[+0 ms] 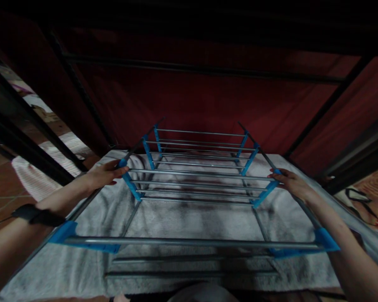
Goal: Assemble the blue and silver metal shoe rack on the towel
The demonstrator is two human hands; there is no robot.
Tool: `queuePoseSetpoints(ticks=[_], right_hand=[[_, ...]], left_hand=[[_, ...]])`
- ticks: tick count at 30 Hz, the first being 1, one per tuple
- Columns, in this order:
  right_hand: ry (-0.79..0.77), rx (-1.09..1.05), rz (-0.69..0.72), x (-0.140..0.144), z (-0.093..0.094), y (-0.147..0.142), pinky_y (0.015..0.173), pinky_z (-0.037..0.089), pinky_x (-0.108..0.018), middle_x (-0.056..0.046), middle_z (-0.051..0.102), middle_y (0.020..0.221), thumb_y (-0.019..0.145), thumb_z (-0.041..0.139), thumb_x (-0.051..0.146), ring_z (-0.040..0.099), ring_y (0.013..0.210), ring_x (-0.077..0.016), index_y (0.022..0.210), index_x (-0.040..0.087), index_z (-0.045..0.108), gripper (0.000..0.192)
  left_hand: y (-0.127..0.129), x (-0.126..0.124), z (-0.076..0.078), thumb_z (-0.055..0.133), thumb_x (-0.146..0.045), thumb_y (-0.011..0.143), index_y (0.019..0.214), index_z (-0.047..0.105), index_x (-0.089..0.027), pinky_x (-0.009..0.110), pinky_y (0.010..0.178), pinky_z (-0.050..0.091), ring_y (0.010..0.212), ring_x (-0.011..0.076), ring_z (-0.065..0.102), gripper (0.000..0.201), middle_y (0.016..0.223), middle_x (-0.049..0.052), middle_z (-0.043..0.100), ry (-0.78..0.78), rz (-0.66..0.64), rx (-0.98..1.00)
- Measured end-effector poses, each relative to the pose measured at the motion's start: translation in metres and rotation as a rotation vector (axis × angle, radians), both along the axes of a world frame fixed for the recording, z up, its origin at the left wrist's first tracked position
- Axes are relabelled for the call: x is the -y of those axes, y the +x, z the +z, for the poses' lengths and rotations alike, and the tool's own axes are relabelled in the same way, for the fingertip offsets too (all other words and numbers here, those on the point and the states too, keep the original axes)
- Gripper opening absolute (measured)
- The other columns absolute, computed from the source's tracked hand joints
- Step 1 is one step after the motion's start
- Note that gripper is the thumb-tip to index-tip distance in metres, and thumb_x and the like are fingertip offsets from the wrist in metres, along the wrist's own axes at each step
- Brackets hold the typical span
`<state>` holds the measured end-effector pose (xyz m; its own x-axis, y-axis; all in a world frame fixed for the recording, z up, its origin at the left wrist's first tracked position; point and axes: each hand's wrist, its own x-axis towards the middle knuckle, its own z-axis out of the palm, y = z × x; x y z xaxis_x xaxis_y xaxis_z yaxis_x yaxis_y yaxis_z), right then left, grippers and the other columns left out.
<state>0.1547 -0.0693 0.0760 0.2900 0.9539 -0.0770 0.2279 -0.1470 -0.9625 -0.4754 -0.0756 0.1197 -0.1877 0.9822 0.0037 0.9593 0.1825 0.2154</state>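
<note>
A rack [201, 242] of grey metal tubes and blue plastic connectors, like a shoe rack, stretches away from me over a grey blanket. My left hand [105, 175] is closed around the left side pole at a blue connector [130, 186] of a middle tier. Opposite it, my right hand [291, 182] grips the right-hand connector [265, 193] of that tier, fingertips near the end of the cross tube. Tubes span between the side poles at several levels. The nearest tier has a blue connector [327, 241] at its right end and another [66, 235] at its left.
The grey blanket [201, 220] lies beneath the rack. Dark red panels [189, 100] in a dark frame rise right behind it. To the left are dark upright bars, a pale striped cloth [34, 176] and a tiled floor [3, 184]. A patterned cloth [368, 184] shows at right.
</note>
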Motion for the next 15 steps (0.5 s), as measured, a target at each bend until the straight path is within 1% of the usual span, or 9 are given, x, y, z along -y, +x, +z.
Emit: queuePoseSetpoints(ticks=[2, 3, 5, 7, 8, 11, 13, 15], right_hand=[[-0.003, 0.000, 0.001, -0.001, 0.001, 0.001, 0.067, 0.060, -0.026, -0.006, 0.075, 0.093, 0.075, 0.072, 0.026, 0.068, 0.074, -0.0164, 0.099, 0.019, 0.069, 0.025], [-0.004, 0.006, 0.006, -0.002, 0.001, 0.002, 0.067, 0.059, -0.025, -0.006, 0.074, 0.093, 0.075, 0.072, 0.026, 0.067, 0.074, -0.0163, 0.100, 0.019, 0.069, 0.026], [-0.001, 0.021, 0.026, -0.004, 0.000, 0.006, 0.067, 0.059, -0.025, -0.006, 0.074, 0.094, 0.077, 0.072, 0.028, 0.067, 0.076, -0.0163, 0.102, 0.019, 0.069, 0.027], [-0.004, 0.031, 0.041, -0.006, -0.001, 0.009, 0.068, 0.058, -0.025, -0.006, 0.074, 0.095, 0.078, 0.071, 0.030, 0.067, 0.078, -0.0165, 0.103, 0.019, 0.069, 0.027], [-0.007, 0.034, 0.045, -0.007, -0.001, 0.010, 0.068, 0.058, -0.025, -0.006, 0.073, 0.095, 0.079, 0.071, 0.030, 0.067, 0.079, -0.0167, 0.104, 0.019, 0.069, 0.027], [-0.017, 0.042, 0.040, -0.009, 0.000, 0.011, 0.068, 0.058, -0.026, -0.007, 0.073, 0.095, 0.079, 0.070, 0.029, 0.067, 0.079, -0.0175, 0.103, 0.019, 0.069, 0.026], [-0.016, 0.045, 0.038, -0.010, 0.000, 0.011, 0.067, 0.058, -0.026, -0.007, 0.073, 0.095, 0.079, 0.069, 0.029, 0.067, 0.080, -0.0176, 0.102, 0.019, 0.069, 0.026], [-0.020, 0.046, 0.040, -0.011, 0.001, 0.010, 0.068, 0.059, -0.025, -0.007, 0.073, 0.096, 0.079, 0.069, 0.029, 0.067, 0.081, -0.0175, 0.103, 0.018, 0.068, 0.026]], left_hand=[[0.000, 0.004, -0.004, 0.028, -0.049, 0.104, 0.143, 0.039, -0.037, 0.018, 0.080, 0.048, 0.103, 0.0073, 0.066, 0.042, 0.130, -0.008, 0.069, -0.095, 0.047, 0.315], [0.001, 0.005, -0.005, 0.031, -0.046, 0.104, 0.143, 0.038, -0.038, 0.019, 0.080, 0.049, 0.106, 0.0082, 0.065, 0.040, 0.130, -0.008, 0.068, -0.114, 0.076, 0.438], [0.004, 0.005, -0.005, 0.037, -0.039, 0.103, 0.141, 0.042, -0.039, 0.023, 0.081, 0.050, 0.106, 0.0113, 0.063, 0.038, 0.121, -0.009, 0.072, -0.084, 0.096, 0.573], [0.008, 0.005, -0.005, 0.042, -0.035, 0.101, 0.136, 0.048, -0.036, 0.026, 0.081, 0.052, 0.104, 0.0138, 0.062, 0.036, 0.109, -0.009, 0.075, -0.043, 0.074, 0.640], [0.009, 0.004, -0.005, 0.043, -0.033, 0.100, 0.135, 0.049, -0.033, 0.026, 0.081, 0.052, 0.103, 0.0141, 0.061, 0.035, 0.107, -0.009, 0.074, -0.031, 0.056, 0.655], [0.010, 0.003, -0.007, 0.042, -0.027, 0.099, 0.134, 0.047, -0.028, 0.024, 0.082, 0.053, 0.100, 0.0124, 0.061, 0.035, 0.112, -0.007, 0.071, -0.030, 0.031, 0.668], [0.009, 0.001, -0.009, 0.042, -0.029, 0.099, 0.134, 0.045, -0.027, 0.024, 0.082, 0.054, 0.099, 0.0120, 0.061, 0.035, 0.113, -0.007, 0.070, -0.020, 0.021, 0.678], [0.007, -0.003, -0.012, 0.050, -0.037, 0.095, 0.131, 0.048, -0.026, 0.026, 0.078, 0.056, 0.095, 0.0138, 0.063, 0.037, 0.109, -0.004, 0.070, 0.002, 0.034, 0.706]])
